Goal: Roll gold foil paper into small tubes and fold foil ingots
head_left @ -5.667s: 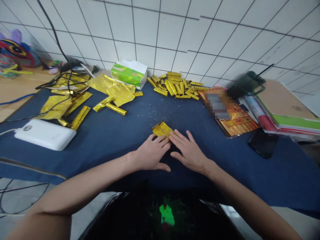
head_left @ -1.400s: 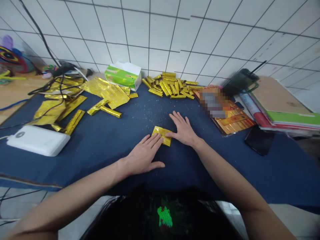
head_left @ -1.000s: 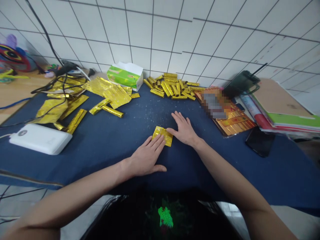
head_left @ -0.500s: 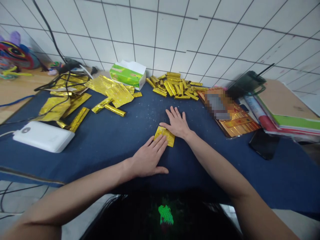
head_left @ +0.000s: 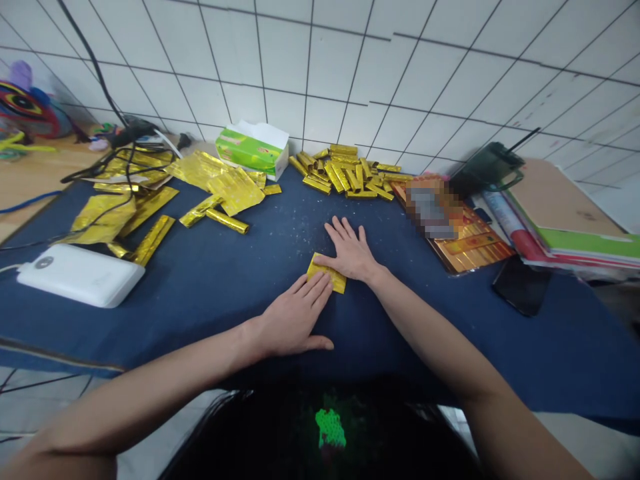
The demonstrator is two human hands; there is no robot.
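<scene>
A small square of gold foil paper (head_left: 338, 283) lies flat on the blue cloth (head_left: 240, 280) that covers the table. My left hand (head_left: 295, 313) is stretched out, its fingertips resting on the paper's near left part. Spread fingers of my right hand (head_left: 351, 252) lie along the far right side, with the thumb across the paper. Both palms face down, and part of the sheet is hidden under them. Beyond my hands, a pile of rolled gold paper tubes (head_left: 345, 175) sits by the wall.
Loose gold sheets (head_left: 235, 190) and strips lie at the left back, near a green tissue pack (head_left: 253, 148). A white power bank (head_left: 83, 275) with a cable is at left. At right are a packet of gold paper (head_left: 475, 247), a phone (head_left: 521, 285), a dark cup (head_left: 493, 170) and stacked folders (head_left: 565, 200).
My right hand has shifted slightly left and toward me, its thumb now farther over the gold paper. The left hand stays on the sheet. The whole view has shifted slightly.
</scene>
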